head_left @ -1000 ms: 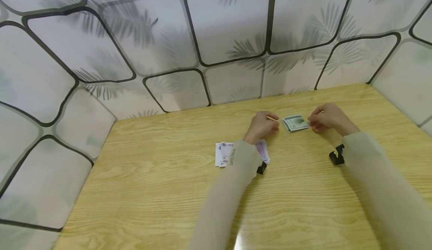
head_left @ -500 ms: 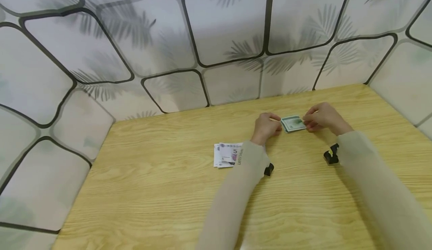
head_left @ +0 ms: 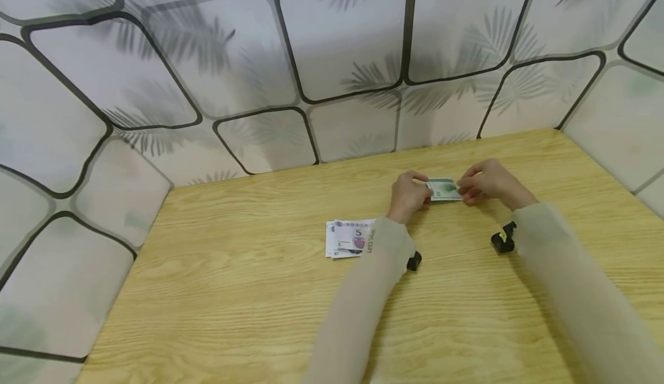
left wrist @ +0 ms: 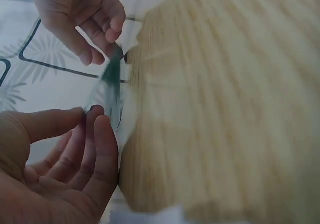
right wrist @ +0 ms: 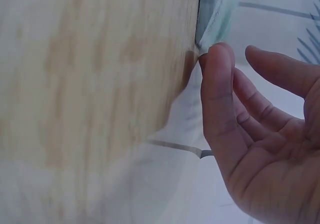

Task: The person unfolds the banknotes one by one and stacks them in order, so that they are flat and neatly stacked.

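Observation:
Between both hands, at the back right of the table, lies a small stack of green banknotes (head_left: 445,189). My left hand (head_left: 408,195) pinches the left end of a green banknote (left wrist: 111,79) between thumb and finger, with that end raised at a slant in the left wrist view. At the other end is my right hand (head_left: 487,183). Its fingertips (right wrist: 219,59) touch the stack's edge, while the thumb stands apart from them. Purple-and-white banknotes (head_left: 349,238) marked 5 lie nearer, partly hidden behind the left sleeve.
The wood-grain table (head_left: 233,292) carries both stacks. A patterned fabric wall (head_left: 358,127) rises along its back and sides. Black wrist devices (head_left: 502,242) sit below the sleeve cuffs.
My left hand has moved right, from beside the green stack to pinching a banknote's left end. The right fingers have come in against the right end. The view has shifted slightly.

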`<state>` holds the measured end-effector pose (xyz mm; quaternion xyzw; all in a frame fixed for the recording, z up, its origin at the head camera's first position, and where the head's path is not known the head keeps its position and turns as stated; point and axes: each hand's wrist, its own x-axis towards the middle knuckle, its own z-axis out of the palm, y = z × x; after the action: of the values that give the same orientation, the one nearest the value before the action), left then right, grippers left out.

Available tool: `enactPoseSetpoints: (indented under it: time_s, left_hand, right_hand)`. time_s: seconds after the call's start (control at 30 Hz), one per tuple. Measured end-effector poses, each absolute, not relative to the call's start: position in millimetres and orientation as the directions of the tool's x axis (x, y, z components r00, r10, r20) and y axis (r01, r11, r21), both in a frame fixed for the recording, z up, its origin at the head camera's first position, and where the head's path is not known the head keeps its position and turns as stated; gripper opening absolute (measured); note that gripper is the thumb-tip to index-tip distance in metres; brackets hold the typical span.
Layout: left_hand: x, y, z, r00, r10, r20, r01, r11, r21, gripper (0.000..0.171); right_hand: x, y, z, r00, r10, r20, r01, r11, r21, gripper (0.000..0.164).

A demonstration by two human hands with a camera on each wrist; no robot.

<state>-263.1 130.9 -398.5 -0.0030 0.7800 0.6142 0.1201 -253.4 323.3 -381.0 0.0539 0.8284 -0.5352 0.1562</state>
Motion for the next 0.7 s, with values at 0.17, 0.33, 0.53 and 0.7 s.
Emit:
enactPoseSetpoints:
  time_s: [0.17, 0.33, 0.53, 0.7]
  left_hand:
    - [-265, 123, -396, -0.983, 0.166, -0.075, -0.016, 0.336, 0.942, 0.035]
    - [-265, 116, -389, -0.974, 0.224, -0.020, 0.054, 0.322, 0.945, 0.019]
    - [-262, 110, -381, -0.970, 0.243, 0.031, 0.124, 0.382, 0.916, 0.016]
    - [-262, 106, -382, -0.967, 0.243, 0.070, 0.171, 0.422, 0.890, 0.017]
  right_hand:
    - [-251, 327, -380, -0.947, -0.092, -0.309, 0.240, 0.441, -0.865, 0.041]
    - [-251, 332, -381, -0.942, -0.113, -0.316, 0.248, 0.399, -0.883, 0.065]
    - [-252, 329, -380, -0.948, -0.124, -0.294, 0.217, 0.425, -0.879, 0.077]
    - [-252, 326, -376, -0.955, -0.125, -0.270, 0.183, 0.471, -0.863, 0.081]
